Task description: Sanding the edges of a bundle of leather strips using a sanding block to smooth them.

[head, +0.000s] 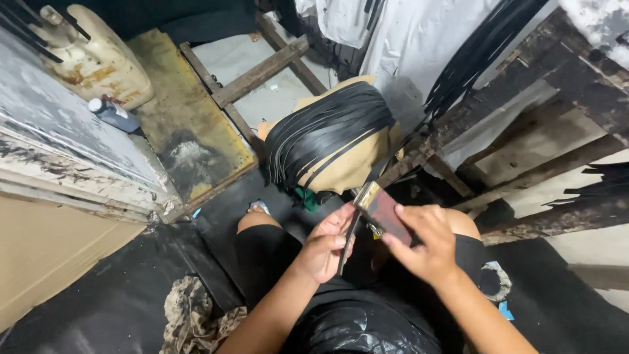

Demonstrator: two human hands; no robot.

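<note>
Both grips around flat block

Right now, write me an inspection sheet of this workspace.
Surface: black sheeting on the floor, dusty.
Job's things: flat tool with a dark red face and metal edge; a thin black strip runs beside it.
Clutter: crumpled rag; stained plastic jug; small bottle; bundle of black strips draped over a tan block.
Grippers: left hand pinches the strip at the tool; right hand grips the tool.
Cables: nothing seen; only hanging black strips.
Surroundings: worn wooden frame; rusty yellow board; cardboard; white sheeting.
</note>
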